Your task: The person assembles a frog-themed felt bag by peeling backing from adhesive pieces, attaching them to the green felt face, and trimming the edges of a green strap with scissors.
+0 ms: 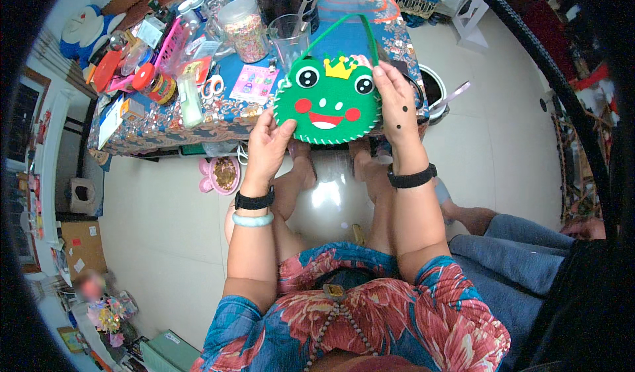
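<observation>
A green felt frog-face bag (334,101) with white stitching round its edge is held up at the near edge of the table. Its front has round eyes, red cheeks, a smiling mouth and a yellow crown, and a green strap handle (334,31) loops above it. My left hand (269,137) grips the bag's lower left edge, thumb on the front. On the other side, my right hand (397,97) is closed on the upper right edge, near the handle's end. The fingers behind the bag are hidden.
The table (192,130) has a patterned blue cloth. On it are a lidded jar of colourful bits (243,31), a glass mug (288,38), scissors (212,87), a pink card (254,83) and a red-lidded jar (155,84). A pink bowl (225,175) sits on the floor. Another person's legs (509,246) extend at right.
</observation>
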Action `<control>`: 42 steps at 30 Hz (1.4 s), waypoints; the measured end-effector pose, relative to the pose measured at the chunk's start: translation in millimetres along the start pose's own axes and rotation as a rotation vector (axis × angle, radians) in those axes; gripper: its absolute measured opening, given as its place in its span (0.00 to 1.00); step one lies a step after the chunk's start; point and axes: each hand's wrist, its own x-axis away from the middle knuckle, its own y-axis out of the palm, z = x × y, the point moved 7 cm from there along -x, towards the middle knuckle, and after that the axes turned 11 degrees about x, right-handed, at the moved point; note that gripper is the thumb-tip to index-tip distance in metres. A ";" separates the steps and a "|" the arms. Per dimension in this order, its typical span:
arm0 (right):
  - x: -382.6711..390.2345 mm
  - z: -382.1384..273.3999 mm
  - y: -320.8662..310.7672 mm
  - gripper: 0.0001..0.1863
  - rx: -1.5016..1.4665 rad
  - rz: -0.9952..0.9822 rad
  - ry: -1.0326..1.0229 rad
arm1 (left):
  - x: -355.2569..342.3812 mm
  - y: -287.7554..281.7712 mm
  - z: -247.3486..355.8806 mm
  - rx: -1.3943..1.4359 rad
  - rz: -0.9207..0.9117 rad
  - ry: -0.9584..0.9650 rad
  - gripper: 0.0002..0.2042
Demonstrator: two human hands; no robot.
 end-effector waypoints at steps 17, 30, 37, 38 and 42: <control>33.5 -56.0 1.7 0.20 0.734 0.357 -0.548 | -4.2 0.3 -15.0 0.012 0.019 0.033 0.16; 33.1 -53.5 -0.3 0.16 0.823 0.377 -0.507 | -1.5 6.6 -11.0 0.092 0.013 -0.003 0.21; 34.6 -56.1 -4.0 0.11 0.677 0.365 -0.462 | 0.2 7.5 -12.0 0.034 -0.008 -0.019 0.20; 33.0 -58.1 -3.1 0.11 0.669 0.362 -0.463 | -0.7 8.5 -13.2 0.025 -0.022 0.002 0.20; 25.6 -60.0 -2.5 0.09 0.556 0.344 -0.410 | 2.7 15.9 -9.7 -0.028 -0.027 -0.027 0.21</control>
